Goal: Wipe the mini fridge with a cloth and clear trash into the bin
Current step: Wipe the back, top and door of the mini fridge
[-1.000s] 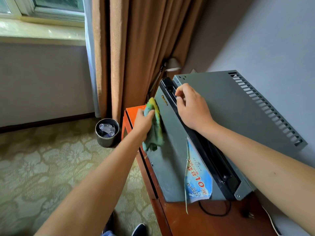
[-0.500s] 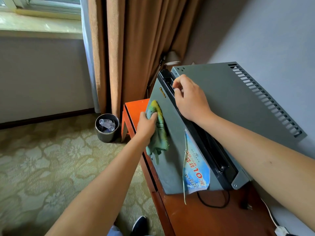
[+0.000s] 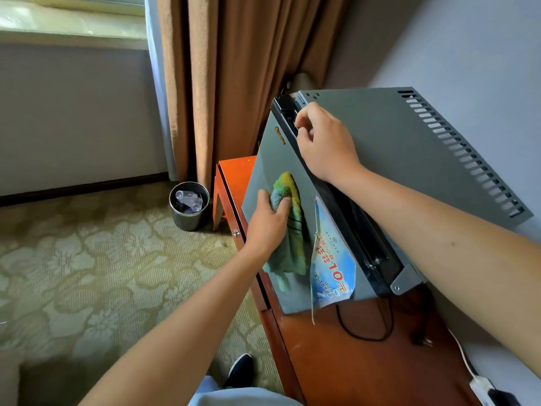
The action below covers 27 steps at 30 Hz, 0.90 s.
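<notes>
Mini fridge (image 3: pixel 377 142) on wooden cabinet (image 3: pixel 366 361). Left hand (image 3: pixel 270 221) grips green-yellow cloth (image 3: pixel 289 230) against grey door, fingers curled round it. Right hand (image 3: pixel 325 142) fingers hooked over door's top edge. Round bin (image 3: pixel 189 207) on carpet by curtain, holds clear plastic bottles (image 3: pixel 188 199).

Reddish wooden surface (image 3: pixel 366 370) under my fridge (image 3: pixel 380 136); black cable (image 3: pixel 363 336) loops beside it. Bin (image 3: pixel 189 207) stands on patterned carpet (image 3: pixel 87 273).
</notes>
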Each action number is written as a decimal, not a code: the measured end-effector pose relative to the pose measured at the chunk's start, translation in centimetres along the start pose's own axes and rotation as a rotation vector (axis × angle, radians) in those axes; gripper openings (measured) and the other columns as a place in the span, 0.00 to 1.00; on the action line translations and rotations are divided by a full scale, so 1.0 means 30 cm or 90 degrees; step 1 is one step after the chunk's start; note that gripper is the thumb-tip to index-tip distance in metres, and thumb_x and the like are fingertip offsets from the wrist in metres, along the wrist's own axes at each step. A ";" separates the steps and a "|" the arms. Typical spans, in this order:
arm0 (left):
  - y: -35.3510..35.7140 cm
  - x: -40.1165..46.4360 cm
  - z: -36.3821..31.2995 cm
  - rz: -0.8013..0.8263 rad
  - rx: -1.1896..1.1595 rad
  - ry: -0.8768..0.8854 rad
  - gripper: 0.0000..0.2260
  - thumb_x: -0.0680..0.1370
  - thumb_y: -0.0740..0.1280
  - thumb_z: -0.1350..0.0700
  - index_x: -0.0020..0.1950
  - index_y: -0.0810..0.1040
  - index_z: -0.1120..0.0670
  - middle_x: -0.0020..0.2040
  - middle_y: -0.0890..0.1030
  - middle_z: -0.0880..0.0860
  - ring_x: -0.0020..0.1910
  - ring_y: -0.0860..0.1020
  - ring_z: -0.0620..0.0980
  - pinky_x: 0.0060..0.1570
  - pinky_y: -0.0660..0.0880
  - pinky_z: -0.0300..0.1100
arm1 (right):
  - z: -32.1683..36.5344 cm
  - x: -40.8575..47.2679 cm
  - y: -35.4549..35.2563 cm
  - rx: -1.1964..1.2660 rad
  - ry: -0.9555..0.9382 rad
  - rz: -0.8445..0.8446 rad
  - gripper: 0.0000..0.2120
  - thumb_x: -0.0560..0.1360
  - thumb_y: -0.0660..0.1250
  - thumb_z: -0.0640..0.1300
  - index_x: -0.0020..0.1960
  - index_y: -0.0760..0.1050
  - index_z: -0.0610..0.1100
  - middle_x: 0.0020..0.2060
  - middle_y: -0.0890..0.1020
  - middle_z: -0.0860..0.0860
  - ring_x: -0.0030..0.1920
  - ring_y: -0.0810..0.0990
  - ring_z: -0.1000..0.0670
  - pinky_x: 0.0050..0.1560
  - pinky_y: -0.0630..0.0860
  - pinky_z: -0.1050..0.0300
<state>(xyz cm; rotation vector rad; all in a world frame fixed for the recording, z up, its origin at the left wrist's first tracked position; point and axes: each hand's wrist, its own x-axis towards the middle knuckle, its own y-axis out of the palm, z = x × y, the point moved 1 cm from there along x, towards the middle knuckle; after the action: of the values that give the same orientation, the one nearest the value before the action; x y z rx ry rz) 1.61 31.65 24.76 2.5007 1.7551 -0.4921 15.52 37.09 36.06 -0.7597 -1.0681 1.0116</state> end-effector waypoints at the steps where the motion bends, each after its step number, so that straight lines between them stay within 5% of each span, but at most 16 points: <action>1: 0.010 -0.033 0.015 0.010 0.011 0.005 0.14 0.82 0.63 0.42 0.55 0.68 0.52 0.45 0.80 0.49 0.45 0.80 0.48 0.47 0.77 0.50 | 0.002 -0.002 0.000 -0.002 0.001 0.000 0.05 0.79 0.59 0.41 0.51 0.71 0.48 0.45 0.77 0.54 0.39 0.73 0.53 0.40 0.67 0.57; 10: 0.017 -0.076 -0.019 -0.016 -0.005 0.079 0.13 0.81 0.66 0.43 0.55 0.71 0.51 0.46 0.79 0.48 0.44 0.79 0.44 0.42 0.75 0.43 | 0.021 -0.020 -0.014 -0.021 -0.009 0.021 0.08 0.79 0.57 0.40 0.53 0.74 0.46 0.49 0.77 0.50 0.43 0.74 0.50 0.43 0.71 0.53; 14: 0.081 -0.129 0.156 0.001 0.038 -0.005 0.13 0.81 0.64 0.41 0.54 0.69 0.50 0.46 0.80 0.49 0.46 0.81 0.50 0.49 0.80 0.54 | 0.031 -0.037 -0.026 -0.011 0.003 0.040 0.10 0.80 0.56 0.40 0.54 0.75 0.46 0.52 0.76 0.49 0.45 0.75 0.49 0.47 0.74 0.52; 18: 0.136 -0.223 0.286 0.021 0.056 -0.053 0.13 0.80 0.66 0.40 0.52 0.70 0.48 0.44 0.80 0.49 0.45 0.81 0.50 0.51 0.80 0.58 | 0.022 -0.115 -0.050 0.032 -0.006 0.133 0.13 0.81 0.55 0.39 0.58 0.76 0.48 0.60 0.71 0.49 0.54 0.74 0.51 0.51 0.69 0.62; 22: 0.131 -0.209 0.187 -0.059 0.000 0.012 0.14 0.78 0.67 0.42 0.49 0.70 0.51 0.44 0.79 0.53 0.40 0.77 0.47 0.48 0.77 0.54 | 0.001 -0.235 -0.088 -0.004 -0.124 0.197 0.17 0.79 0.56 0.34 0.64 0.75 0.46 0.73 0.68 0.47 0.75 0.62 0.47 0.72 0.56 0.60; 27: 0.144 -0.203 0.137 -0.083 -0.047 0.044 0.15 0.79 0.67 0.42 0.52 0.69 0.53 0.43 0.80 0.51 0.43 0.79 0.50 0.45 0.76 0.51 | 0.002 -0.307 -0.088 -0.132 -0.206 0.243 0.22 0.80 0.57 0.37 0.72 0.69 0.50 0.79 0.62 0.48 0.81 0.49 0.47 0.79 0.51 0.48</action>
<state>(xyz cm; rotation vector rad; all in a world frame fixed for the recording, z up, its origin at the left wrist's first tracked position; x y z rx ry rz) 2.81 23.69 21.98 2.3927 1.9318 -0.3438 14.89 27.56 35.30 -1.0174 -1.3522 1.3956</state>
